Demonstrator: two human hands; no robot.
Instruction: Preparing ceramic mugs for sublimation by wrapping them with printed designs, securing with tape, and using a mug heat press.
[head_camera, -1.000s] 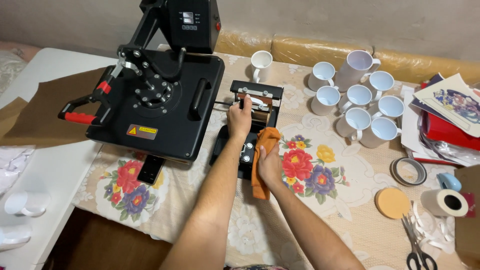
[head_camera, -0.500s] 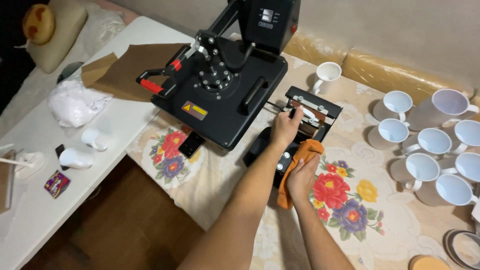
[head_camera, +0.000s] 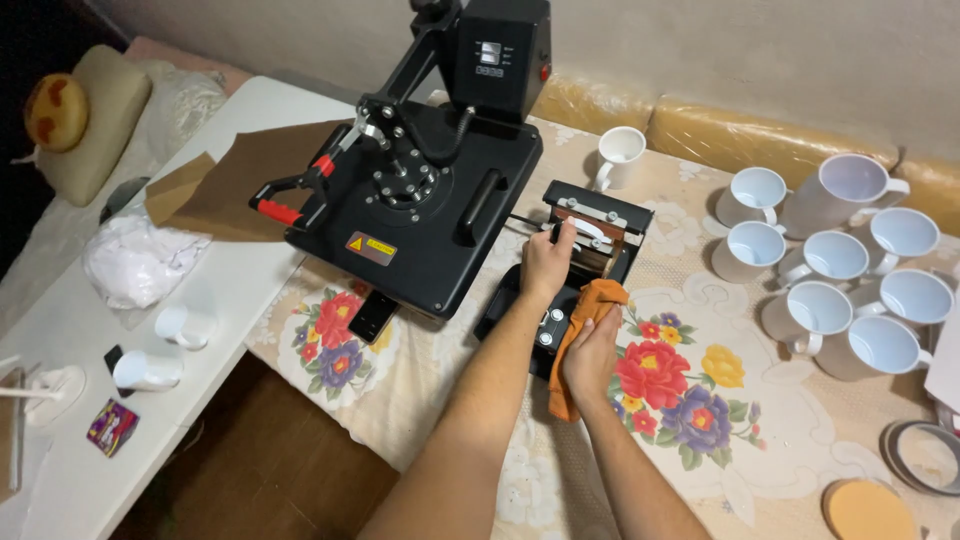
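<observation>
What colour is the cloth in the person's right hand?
Orange. The cloth is gripped in the right hand beside the small mug press; the head view shows it.

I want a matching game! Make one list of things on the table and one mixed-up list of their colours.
Things:
1. cloth in the right hand
2. big heat press
3. lone mug behind the small mug press that the left hand touches
4. sheet lying left of the big heat press

Colours:
A. white
B. brown
C. orange
D. black

Pairs: 1-C, 2-D, 3-A, 4-B
</observation>
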